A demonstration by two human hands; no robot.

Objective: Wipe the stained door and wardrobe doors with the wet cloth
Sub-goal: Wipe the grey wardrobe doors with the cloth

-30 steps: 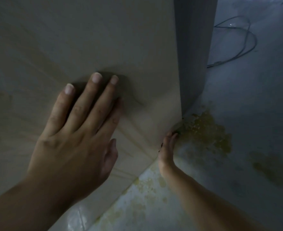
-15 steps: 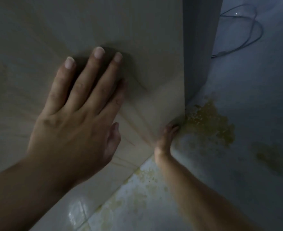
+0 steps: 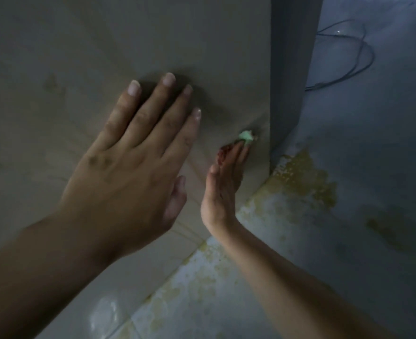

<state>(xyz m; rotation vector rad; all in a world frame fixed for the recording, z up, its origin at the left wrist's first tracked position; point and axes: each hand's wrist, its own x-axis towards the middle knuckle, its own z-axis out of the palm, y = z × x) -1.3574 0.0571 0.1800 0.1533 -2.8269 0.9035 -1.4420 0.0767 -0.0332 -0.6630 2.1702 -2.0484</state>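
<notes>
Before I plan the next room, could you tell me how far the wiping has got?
Done: nothing I can confirm; the dim door shows no clearly wiped patch. In hand: the right hand presses the cloth to its lower corner, the left hand flat on it. Left: the rest of the door.

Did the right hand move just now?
Yes. The right hand rose from the door's bottom corner onto its face, pressing the green cloth.

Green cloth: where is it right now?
Head view, right of centre: the green cloth is pressed against the beige door by the right hand, close to the door's right edge.
</notes>
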